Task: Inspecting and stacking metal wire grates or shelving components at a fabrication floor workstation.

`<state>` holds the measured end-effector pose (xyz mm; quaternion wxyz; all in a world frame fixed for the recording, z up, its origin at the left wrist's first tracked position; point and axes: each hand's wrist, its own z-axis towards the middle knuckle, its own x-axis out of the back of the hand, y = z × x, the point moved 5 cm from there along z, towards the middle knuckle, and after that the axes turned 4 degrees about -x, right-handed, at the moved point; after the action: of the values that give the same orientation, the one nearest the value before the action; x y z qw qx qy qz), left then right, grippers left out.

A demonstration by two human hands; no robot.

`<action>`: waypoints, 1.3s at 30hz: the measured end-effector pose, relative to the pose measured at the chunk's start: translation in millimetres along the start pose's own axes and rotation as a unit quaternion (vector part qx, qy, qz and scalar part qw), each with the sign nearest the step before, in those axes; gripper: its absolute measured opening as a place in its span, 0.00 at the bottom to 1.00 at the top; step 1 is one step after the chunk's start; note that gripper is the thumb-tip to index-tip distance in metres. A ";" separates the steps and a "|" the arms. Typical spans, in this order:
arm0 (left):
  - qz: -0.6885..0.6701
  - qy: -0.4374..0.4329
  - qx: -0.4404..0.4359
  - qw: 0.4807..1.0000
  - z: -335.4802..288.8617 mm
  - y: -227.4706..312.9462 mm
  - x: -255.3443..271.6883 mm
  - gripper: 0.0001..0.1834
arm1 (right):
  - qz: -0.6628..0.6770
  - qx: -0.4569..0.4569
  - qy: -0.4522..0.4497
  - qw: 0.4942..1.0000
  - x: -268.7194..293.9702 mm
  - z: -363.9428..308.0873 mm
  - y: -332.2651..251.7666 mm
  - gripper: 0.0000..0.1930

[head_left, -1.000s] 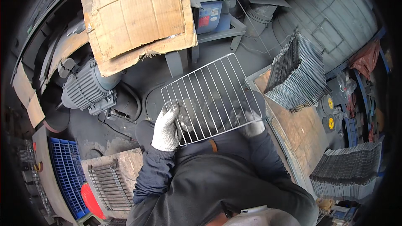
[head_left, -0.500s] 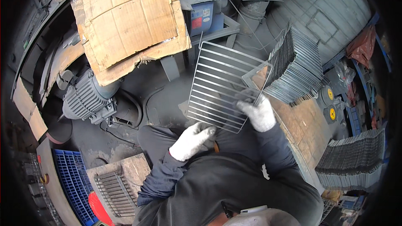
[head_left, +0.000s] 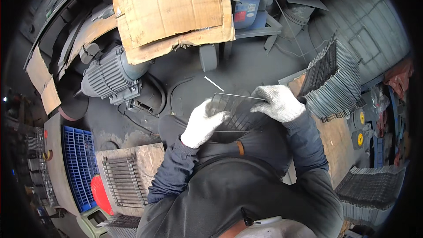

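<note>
1. White-gloved, our left hand (head_left: 201, 125) and right hand (head_left: 280, 103) pinch a thin silver wire rack (head_left: 238, 115) at opposite sides — tilted above our dark-trousered lap (head_left: 266, 143).
2. Near our right hand stands a dense stack of grey wire racks (head_left: 334, 81).
3. Brown cardboard sheets (head_left: 174, 11) block our view ahead — a ribbed grey motor (head_left: 110, 75) sits leftward.

Left hand (head_left: 202, 125), right hand (head_left: 280, 102): gloved white. Rack (head_left: 240, 96): silver-grey, thin parallel lines. Sleeves (head_left: 308, 145): dark navy. Cardboard (head_left: 176, 13): tan, creased. Motor (head_left: 105, 74): grey, ribbed. Grid (head_left: 80, 163): blue, latticed. Bag (head_left: 398, 76): reddish-brown. Wheels (head_left: 360, 139): yellow-centred.
</note>
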<state>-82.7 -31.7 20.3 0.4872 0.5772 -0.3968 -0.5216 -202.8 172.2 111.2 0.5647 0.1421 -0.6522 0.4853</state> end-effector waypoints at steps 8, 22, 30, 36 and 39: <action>-0.076 0.155 0.044 0.984 -8.2 -38.7 36.3 0.08 | 0.158 -0.203 0.396 0.882 -30.0 -12.1 59.0 0.32; -0.176 0.166 0.138 0.961 -9.4 -51.0 43.1 0.08 | 0.525 -0.235 0.015 0.818 -120.4 -21.5 100.8 0.16; -0.188 0.189 0.080 0.961 -12.6 -49.3 43.8 0.24 | 0.506 -0.227 0.143 0.819 26.9 -44.3 55.8 0.20; -0.223 0.181 0.117 0.951 -9.0 -78.7 40.8 0.19 | 0.253 0.003 0.570 0.782 166.3 -138.1 64.8 0.13; -0.217 0.150 0.161 0.951 -13.3 -94.3 25.8 0.15 | 0.015 -0.093 0.580 0.809 202.1 -151.4 90.2 0.13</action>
<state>-70.6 -34.8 -77.6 0.3167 0.7916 -0.2628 -0.4516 -243.4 409.7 228.8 0.8408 -0.2287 -0.2476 0.4236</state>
